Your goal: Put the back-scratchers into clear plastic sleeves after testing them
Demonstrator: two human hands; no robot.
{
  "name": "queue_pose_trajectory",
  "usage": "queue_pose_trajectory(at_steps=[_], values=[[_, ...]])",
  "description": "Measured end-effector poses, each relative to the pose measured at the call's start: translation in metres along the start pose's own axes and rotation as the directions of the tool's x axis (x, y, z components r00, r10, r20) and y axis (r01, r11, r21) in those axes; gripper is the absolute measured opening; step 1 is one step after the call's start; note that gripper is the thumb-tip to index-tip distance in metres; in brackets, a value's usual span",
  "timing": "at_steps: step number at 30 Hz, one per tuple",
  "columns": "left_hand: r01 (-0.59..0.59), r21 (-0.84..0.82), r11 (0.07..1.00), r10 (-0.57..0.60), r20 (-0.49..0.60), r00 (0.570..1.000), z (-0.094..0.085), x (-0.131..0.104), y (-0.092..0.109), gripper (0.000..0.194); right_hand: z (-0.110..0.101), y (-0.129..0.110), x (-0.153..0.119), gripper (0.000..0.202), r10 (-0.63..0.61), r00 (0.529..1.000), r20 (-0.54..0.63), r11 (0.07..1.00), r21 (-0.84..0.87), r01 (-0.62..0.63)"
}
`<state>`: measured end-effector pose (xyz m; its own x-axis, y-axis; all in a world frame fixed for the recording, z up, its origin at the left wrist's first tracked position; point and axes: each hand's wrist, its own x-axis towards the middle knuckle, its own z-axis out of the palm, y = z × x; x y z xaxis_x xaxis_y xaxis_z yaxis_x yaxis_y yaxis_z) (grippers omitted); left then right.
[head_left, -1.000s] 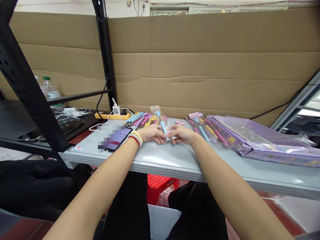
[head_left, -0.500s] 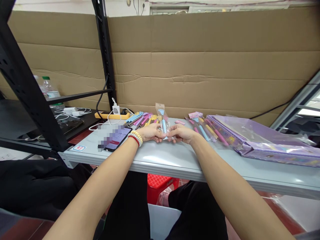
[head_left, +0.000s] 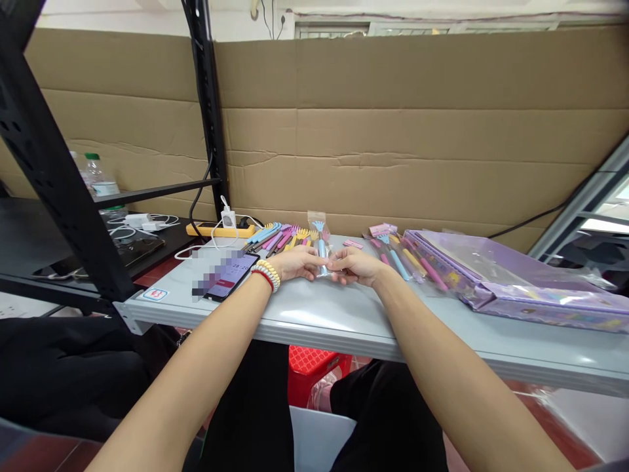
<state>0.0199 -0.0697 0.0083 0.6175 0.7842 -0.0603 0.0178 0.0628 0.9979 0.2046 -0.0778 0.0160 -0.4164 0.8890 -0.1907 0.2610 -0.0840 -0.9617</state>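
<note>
My left hand (head_left: 295, 263) and my right hand (head_left: 354, 265) meet at the middle of the grey table (head_left: 344, 314), both pinching the lower end of a clear plastic sleeve (head_left: 320, 241) that holds a light-blue fork-shaped stick. The sleeve stands nearly upright, its open top pointing at the cardboard wall. My left wrist wears beaded bracelets. Behind my left hand lies a fan of loose coloured sticks (head_left: 280, 236). To the right of my right hand lies a pile of bagged sticks (head_left: 400, 254).
A phone (head_left: 227, 275) lies on the table left of my left wrist, its cable running to a yellow power strip (head_left: 221, 229). A purple plastic packet (head_left: 511, 282) covers the table's right side. A black shelf frame (head_left: 59, 196) stands left. A red stool (head_left: 314, 367) sits underneath.
The sleeve with the blue stick has tipped from leaning left to nearly upright between my fingers. My hands stayed in place. The view shifted slightly downward.
</note>
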Motion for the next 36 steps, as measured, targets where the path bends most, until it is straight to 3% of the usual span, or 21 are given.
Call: queue_pose_trajectory(at_steps=[7, 12, 16, 19, 22, 28, 30, 36], values=[[0.060, 0.041, 0.997, -0.061, 0.034, 0.998, 0.001, 0.001, -0.002, 0.041, 0.005, -0.001, 0.001, 0.021, -0.006, 1.000, -0.027, 0.997, -0.083, 0.003], [0.029, 0.102, 0.994, -0.013, -0.154, 0.988, -0.002, 0.005, -0.001, 0.027, 0.003, 0.002, 0.004, 0.014, -0.040, 0.994, -0.100, 0.993, -0.111, 0.028], [-0.038, 0.155, 0.987, 0.092, -0.356, 0.930, -0.006, 0.009, -0.002, 0.011, 0.000, 0.005, 0.009, 0.008, -0.093, 0.969, -0.230, 0.978, -0.205, 0.045], [-0.102, 0.190, 0.977, 0.179, -0.455, 0.872, -0.010, 0.014, -0.004, 0.018, -0.002, 0.007, 0.012, 0.009, -0.185, 0.898, -0.400, 0.912, -0.410, 0.005], [-0.140, 0.248, 0.958, 0.255, -0.527, 0.811, -0.015, 0.018, -0.007, 0.024, -0.003, 0.007, 0.013, 0.009, -0.266, 0.830, -0.491, 0.826, -0.559, -0.065], [-0.176, 0.351, 0.920, 0.361, -0.580, 0.730, -0.022, 0.021, -0.011, 0.028, -0.003, 0.004, 0.009, 0.011, -0.303, 0.778, -0.550, 0.809, -0.580, -0.095], [-0.189, 0.372, 0.909, 0.386, -0.573, 0.724, -0.024, 0.023, -0.012, 0.034, -0.004, 0.005, 0.009, 0.010, -0.304, 0.784, -0.541, 0.809, -0.582, -0.087], [-0.137, 0.556, 0.820, 0.468, -0.515, 0.718, -0.027, 0.022, -0.012, 0.034, -0.002, 0.010, 0.013, 0.005, -0.315, 0.860, -0.400, 0.767, -0.641, -0.017]])
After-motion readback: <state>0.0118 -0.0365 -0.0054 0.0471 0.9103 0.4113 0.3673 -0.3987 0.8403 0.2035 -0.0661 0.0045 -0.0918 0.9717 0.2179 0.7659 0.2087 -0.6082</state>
